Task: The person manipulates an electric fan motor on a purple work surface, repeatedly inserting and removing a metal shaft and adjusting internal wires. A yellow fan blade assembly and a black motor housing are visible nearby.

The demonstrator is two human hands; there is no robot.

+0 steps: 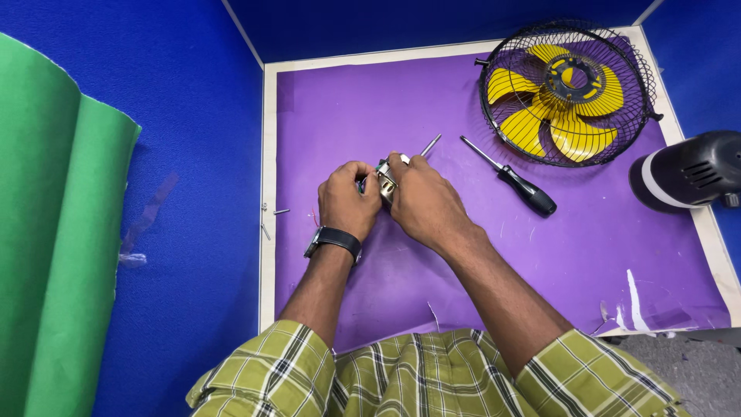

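Note:
My left hand (349, 199) and my right hand (422, 202) meet over the middle of the purple mat (571, 255). Together they grip a small metal motor part (384, 179), mostly hidden by the fingers. A thin metal shaft (431, 144) sticks out past my right hand's fingertips; whether it belongs to a tool or to the part I cannot tell. A black watch sits on my left wrist.
A black-handled screwdriver (511, 177) lies to the right of my hands. A black wire fan cage with yellow blades (567, 91) lies at the back right. A black and white motor housing (684, 171) rests at the right edge. Loose screws (272, 212) lie at the mat's left edge.

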